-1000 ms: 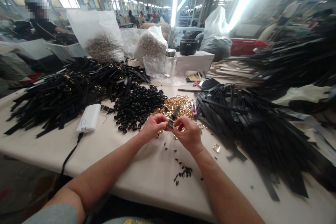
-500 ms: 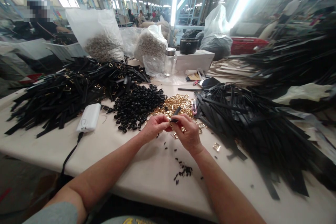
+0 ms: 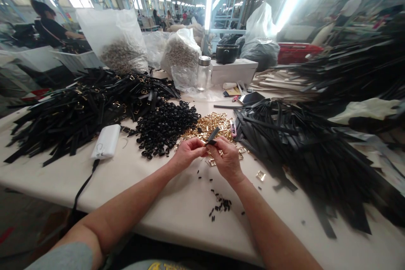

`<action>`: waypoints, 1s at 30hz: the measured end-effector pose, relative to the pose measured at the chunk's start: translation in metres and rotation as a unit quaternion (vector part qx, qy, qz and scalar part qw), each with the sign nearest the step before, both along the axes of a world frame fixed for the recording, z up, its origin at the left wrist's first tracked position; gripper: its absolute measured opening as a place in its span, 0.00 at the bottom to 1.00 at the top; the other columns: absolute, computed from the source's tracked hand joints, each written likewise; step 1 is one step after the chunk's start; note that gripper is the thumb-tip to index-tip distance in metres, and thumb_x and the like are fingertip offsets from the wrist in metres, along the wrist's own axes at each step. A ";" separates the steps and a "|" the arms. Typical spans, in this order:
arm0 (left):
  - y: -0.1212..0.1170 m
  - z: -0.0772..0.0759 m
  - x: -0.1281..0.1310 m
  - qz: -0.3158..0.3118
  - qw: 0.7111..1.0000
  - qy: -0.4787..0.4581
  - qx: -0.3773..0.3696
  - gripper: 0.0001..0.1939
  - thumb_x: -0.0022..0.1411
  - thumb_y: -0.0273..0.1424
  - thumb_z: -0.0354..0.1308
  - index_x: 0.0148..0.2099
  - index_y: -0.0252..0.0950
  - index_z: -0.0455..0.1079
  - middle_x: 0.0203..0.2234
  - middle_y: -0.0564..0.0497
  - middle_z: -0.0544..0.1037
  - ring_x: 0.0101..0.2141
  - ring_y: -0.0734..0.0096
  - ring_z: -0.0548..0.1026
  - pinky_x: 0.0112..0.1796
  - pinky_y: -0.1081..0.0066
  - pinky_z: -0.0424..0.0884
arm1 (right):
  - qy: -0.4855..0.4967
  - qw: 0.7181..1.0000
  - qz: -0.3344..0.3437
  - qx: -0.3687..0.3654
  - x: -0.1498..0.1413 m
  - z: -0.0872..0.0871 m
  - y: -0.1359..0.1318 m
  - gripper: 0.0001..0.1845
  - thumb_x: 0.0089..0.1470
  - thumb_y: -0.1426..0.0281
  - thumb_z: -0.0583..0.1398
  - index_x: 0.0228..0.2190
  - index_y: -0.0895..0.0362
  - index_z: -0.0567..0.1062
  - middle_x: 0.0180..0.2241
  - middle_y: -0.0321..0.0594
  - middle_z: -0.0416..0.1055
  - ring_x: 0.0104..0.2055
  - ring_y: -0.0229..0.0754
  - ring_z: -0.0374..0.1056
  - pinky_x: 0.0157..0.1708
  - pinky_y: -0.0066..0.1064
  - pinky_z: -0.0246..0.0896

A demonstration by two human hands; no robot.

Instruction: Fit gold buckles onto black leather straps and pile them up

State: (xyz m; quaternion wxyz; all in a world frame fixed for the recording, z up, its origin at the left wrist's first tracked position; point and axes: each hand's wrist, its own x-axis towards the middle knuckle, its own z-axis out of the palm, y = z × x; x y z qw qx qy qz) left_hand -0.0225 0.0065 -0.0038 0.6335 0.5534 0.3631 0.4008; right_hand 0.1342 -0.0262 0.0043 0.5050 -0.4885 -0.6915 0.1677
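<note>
My left hand (image 3: 188,152) and my right hand (image 3: 228,161) meet over the front of the table, both closed in a pinch. Between their fingertips is a short black strap (image 3: 214,134), one part of it sticking up and away from me. Whether a buckle sits on it is hidden by the fingers. Just beyond the hands lies a heap of gold buckles (image 3: 218,121), with a single buckle (image 3: 260,176) apart to the right. Black loops (image 3: 164,128) are piled left of the buckles. Small black bits (image 3: 223,204) are scattered on the table nearer to me.
Black straps with buckles (image 3: 72,109) cover the left side, and plain black straps (image 3: 284,135) the right. A white power bank (image 3: 106,141) with a cable lies at left. Behind stand a glass bottle (image 3: 204,76), a white box (image 3: 234,71) and filled plastic bags (image 3: 182,52).
The strap has turned slightly in my fingers, and more of its raised part shows. Both hands stay in nearly the same place.
</note>
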 end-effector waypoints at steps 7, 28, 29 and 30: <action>0.001 0.004 0.001 0.030 0.999 0.009 -0.005 0.16 0.47 0.38 0.68 0.26 0.33 0.67 0.19 0.55 0.72 0.22 0.77 0.70 0.28 0.75 0.68 | 0.033 0.998 -0.026 -0.040 -0.005 -0.006 -0.003 0.11 0.57 0.62 0.59 0.27 0.55 0.73 0.27 0.37 0.71 0.29 0.38 0.66 0.30 0.30 0.61; -0.001 0.001 0.005 -0.002 0.999 -0.033 0.014 0.17 0.48 0.41 0.69 0.26 0.31 0.70 0.27 0.51 0.76 0.25 0.77 0.71 0.29 0.74 0.71 | 0.400 0.876 0.081 -0.256 -0.015 -0.015 0.000 0.17 0.48 0.58 0.66 0.37 0.55 0.81 0.28 0.38 0.76 0.25 0.39 0.68 0.23 0.29 0.61; 0.000 0.001 0.004 -0.005 1.000 -0.022 0.018 0.17 0.48 0.41 0.68 0.26 0.31 0.70 0.26 0.51 0.75 0.25 0.77 0.72 0.30 0.74 0.71 | 0.382 0.888 0.071 -0.247 -0.014 -0.015 0.000 0.16 0.49 0.58 0.66 0.37 0.55 0.81 0.28 0.38 0.76 0.25 0.39 0.68 0.23 0.29 0.62; 0.001 0.001 0.003 -0.007 1.000 -0.012 0.020 0.18 0.49 0.41 0.68 0.27 0.31 0.70 0.25 0.52 0.75 0.25 0.77 0.71 0.29 0.74 0.71 | 0.358 0.902 0.062 -0.234 -0.012 -0.015 0.000 0.16 0.49 0.58 0.65 0.37 0.55 0.81 0.28 0.38 0.76 0.26 0.40 0.68 0.24 0.30 0.62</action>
